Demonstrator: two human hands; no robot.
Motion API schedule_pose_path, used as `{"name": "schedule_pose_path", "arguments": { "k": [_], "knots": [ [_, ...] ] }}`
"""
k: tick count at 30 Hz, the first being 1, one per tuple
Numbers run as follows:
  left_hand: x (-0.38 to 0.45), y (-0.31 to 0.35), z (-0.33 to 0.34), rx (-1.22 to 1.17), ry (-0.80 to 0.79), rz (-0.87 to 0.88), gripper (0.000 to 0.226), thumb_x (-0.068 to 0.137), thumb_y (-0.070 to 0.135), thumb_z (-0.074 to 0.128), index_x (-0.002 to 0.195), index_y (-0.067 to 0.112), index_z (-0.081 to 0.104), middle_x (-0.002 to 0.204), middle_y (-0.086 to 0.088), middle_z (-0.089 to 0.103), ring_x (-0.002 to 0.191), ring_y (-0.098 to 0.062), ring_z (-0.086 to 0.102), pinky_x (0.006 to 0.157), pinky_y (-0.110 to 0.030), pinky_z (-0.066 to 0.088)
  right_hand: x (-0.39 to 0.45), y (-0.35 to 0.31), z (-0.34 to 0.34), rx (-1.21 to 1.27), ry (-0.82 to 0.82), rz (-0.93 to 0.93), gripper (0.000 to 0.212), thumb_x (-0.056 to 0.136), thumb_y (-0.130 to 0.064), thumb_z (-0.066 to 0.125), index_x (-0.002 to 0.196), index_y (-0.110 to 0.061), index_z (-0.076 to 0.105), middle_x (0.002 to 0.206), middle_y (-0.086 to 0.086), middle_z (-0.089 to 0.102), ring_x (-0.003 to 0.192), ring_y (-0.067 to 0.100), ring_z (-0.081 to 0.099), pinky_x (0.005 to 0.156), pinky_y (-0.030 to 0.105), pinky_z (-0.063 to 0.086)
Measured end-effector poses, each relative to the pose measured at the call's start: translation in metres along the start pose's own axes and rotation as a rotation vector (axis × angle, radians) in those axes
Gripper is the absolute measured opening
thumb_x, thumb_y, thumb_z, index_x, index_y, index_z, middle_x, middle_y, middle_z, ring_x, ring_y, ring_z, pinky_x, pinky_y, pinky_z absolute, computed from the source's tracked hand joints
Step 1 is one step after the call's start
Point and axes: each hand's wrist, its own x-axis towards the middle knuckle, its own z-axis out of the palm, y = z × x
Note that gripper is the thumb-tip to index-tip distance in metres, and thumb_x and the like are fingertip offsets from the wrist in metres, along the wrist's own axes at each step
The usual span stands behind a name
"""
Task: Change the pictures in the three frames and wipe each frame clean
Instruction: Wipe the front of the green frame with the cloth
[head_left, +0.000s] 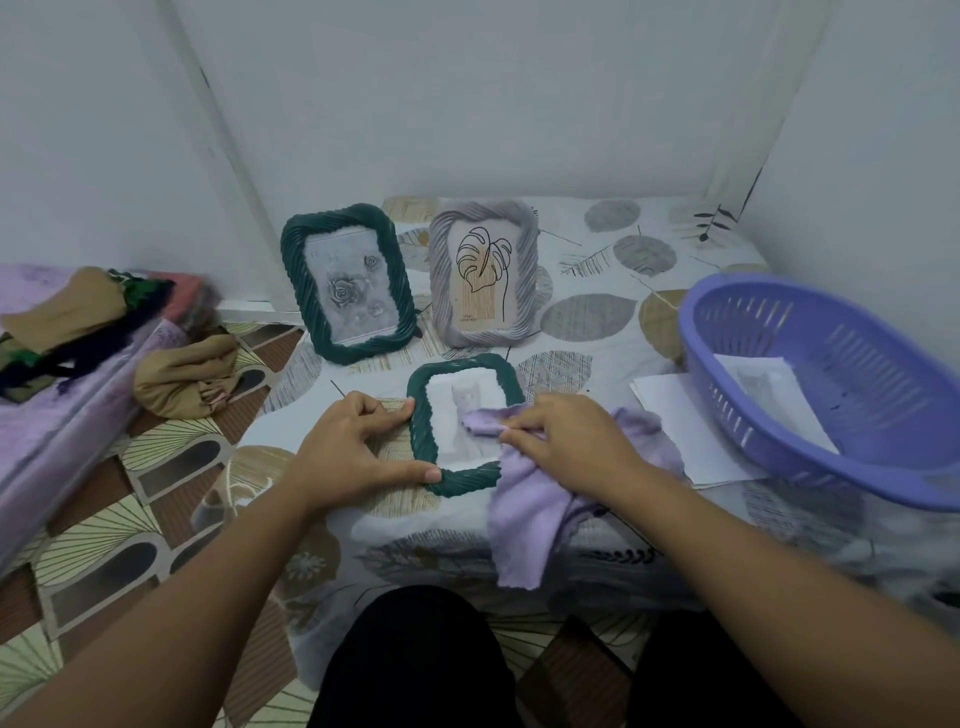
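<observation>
- My knees (415, 660) in black cloth sit at the bottom edge, against the leaf-print mattress (587, 322).
- My left hand (353, 447) clamps the left side of the small green frame (423, 441), thumb at its lower corner and fingers at its upper corner.
- My right hand (566, 441) pinches a lilac cloth (530, 514) shut between its fingers and presses it onto the glass of that frame, which lies flat on the mattress; the cloth trails down toward me.
- Right of me, a purple basket (831, 395) rests tilted over white paper sheets (675, 415), with 1 more picture inside it.
- Farther back, 2 frames stand upright side by side: a large green frame (296, 270) showing roses and a grey frame (524, 270) showing a leaf drawing.
- At far left, folded clothes (67, 306) lie piled.
</observation>
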Motion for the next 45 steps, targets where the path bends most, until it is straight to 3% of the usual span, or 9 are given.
{"name": "schedule_pose_path", "arguments": {
  "k": [7, 13, 18, 23, 27, 33, 38, 42, 45],
  "knots": [
    [0.003, 0.015, -0.013, -0.005, -0.135, -0.089, 0.121, 0.038, 0.090, 0.078, 0.144, 0.036, 0.056, 0.109, 0.012, 0.048, 0.103, -0.007, 0.050, 0.093, -0.027, 0.042, 0.000, 0.010, -0.007, 0.198, 0.168, 0.133, 0.022, 0.097, -0.042, 0.064, 0.112, -0.032, 0.077, 0.102, -0.006, 0.072, 0.095, 0.017, 0.063, 0.084, 0.035, 0.051],
    [0.010, 0.033, -0.014, -0.015, 0.072, -0.241, 0.065, 0.081, 0.069, 0.071, 0.128, 0.025, 0.072, 0.117, 0.001, 0.074, 0.097, -0.012, 0.063, 0.088, -0.031, 0.047, 0.000, 0.030, -0.020, 0.054, 0.174, 0.271, 0.023, 0.094, -0.029, 0.068, 0.116, -0.033, 0.071, 0.106, 0.001, 0.054, 0.100, 0.026, 0.059, 0.082, 0.038, 0.051],
    [0.014, 0.051, 0.000, 0.032, 0.138, -0.334, 0.035, 0.094, 0.051, 0.066, 0.104, 0.021, 0.082, 0.083, 0.007, 0.071, 0.075, -0.006, 0.062, 0.070, -0.029, 0.047, 0.004, 0.010, -0.025, -0.129, 0.284, 0.121, 0.030, 0.095, -0.045, 0.061, 0.119, -0.031, 0.071, 0.099, 0.002, 0.042, 0.095, 0.025, 0.042, 0.083, 0.042, 0.045],
    [0.016, 0.064, 0.010, -0.090, 0.130, -0.407, 0.033, 0.093, 0.043, 0.069, 0.087, 0.013, 0.080, 0.084, -0.006, 0.076, 0.083, -0.024, 0.069, 0.084, -0.044, 0.058, 0.013, -0.010, -0.017, -0.087, -0.061, 0.168, 0.048, 0.102, -0.060, 0.038, 0.116, -0.025, 0.067, 0.124, 0.004, 0.054, 0.122, 0.026, 0.045, 0.103, 0.046, 0.036],
    [0.018, 0.076, 0.011, -0.391, 0.155, -0.512, 0.018, 0.093, 0.029, 0.074, 0.082, 0.015, 0.071, 0.086, -0.006, 0.073, 0.086, -0.026, 0.069, 0.086, -0.045, 0.059, 0.011, -0.006, -0.009, 0.021, -0.073, 0.236, 0.053, 0.103, -0.061, 0.032, 0.095, -0.025, 0.071, 0.123, 0.004, 0.057, 0.123, 0.027, 0.046, 0.106, 0.047, 0.033],
    [0.018, 0.089, -0.001, -0.762, 0.142, -0.605, 0.008, 0.097, 0.007, 0.068, 0.101, 0.001, 0.071, 0.085, -0.017, 0.073, 0.052, -0.015, 0.064, 0.040, -0.020, 0.047, 0.012, -0.003, -0.014, 0.153, -0.074, 0.254, 0.049, 0.103, -0.060, 0.034, 0.101, -0.030, 0.073, 0.117, 0.003, 0.060, 0.122, 0.028, 0.049, 0.107, 0.049, 0.036],
    [0.021, 0.077, -0.032, -0.882, 0.192, -0.539, 0.016, 0.099, 0.007, 0.064, 0.111, 0.002, 0.072, 0.084, -0.009, 0.075, 0.065, -0.017, 0.066, 0.047, -0.022, 0.052, 0.025, -0.011, -0.023, 0.492, 0.117, 0.340, 0.049, 0.094, -0.067, 0.042, 0.120, -0.032, 0.066, 0.099, -0.006, 0.065, 0.103, 0.017, 0.057, 0.101, 0.047, 0.045],
    [0.023, 0.077, -0.055, -0.986, 0.217, -0.497, 0.021, 0.096, 0.008, 0.067, 0.116, 0.001, 0.071, 0.085, -0.008, 0.074, 0.074, -0.023, 0.064, 0.064, -0.031, 0.056, 0.030, -0.038, -0.051, 1.073, -0.027, 0.387, 0.038, 0.105, -0.052, 0.045, 0.103, -0.021, 0.066, 0.062, -0.008, 0.067, 0.053, 0.005, 0.060, 0.066, 0.027, 0.052],
    [0.024, 0.086, -0.058, -1.002, 0.190, -0.471, 0.025, 0.096, 0.009, 0.068, 0.119, -0.001, 0.069, 0.093, -0.012, 0.072, 0.087, -0.029, 0.060, 0.068, -0.035, 0.055, 0.035, -0.045, -0.060, 1.253, -0.104, 0.421, 0.048, 0.105, -0.055, 0.042, 0.102, -0.014, 0.068, 0.068, -0.007, 0.074, 0.059, 0.002, 0.070, 0.060, 0.015, 0.055]
  ]
}}
